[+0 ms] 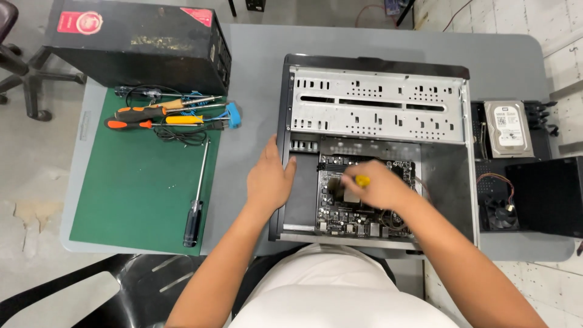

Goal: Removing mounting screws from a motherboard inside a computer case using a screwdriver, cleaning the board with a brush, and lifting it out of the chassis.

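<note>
Nearest the camera, the left hand (269,179) rests clenched over the left wall of the open computer case (280,182), fingers curled on the rim and thumb dipping inside, just beside the bare black floor panel between that wall and the motherboard. The right hand (376,188) hovers blurred over the motherboard (340,212), gripping a yellow-handled tool (362,180) whose tip is hidden under the fingers. The motherboard lies flat in the lower middle of the case; the open strip of case floor to its left and a wider dark patch to its right leave room on both sides, while the near edge of the case sits almost flush with the front edge of the grey surface (255,73).

Left of the case, a green mat (133,188) covers the surface out to its left edge and is mostly bare. A long black-handled screwdriver (197,200) lies along the mat's right border, handle toward the camera.

Farther back, orange-handled screwdrivers (143,117) and a blue connector with cable (232,115) cluster at the mat's far end, touching a second, closed black computer case (139,42). Inside the open case, a perforated metal drive cage (376,106) spans the far half. To the right, well apart from the hands, a hard drive (508,129) lies beyond the case wall, with a small fan (501,214) nearer.
</note>
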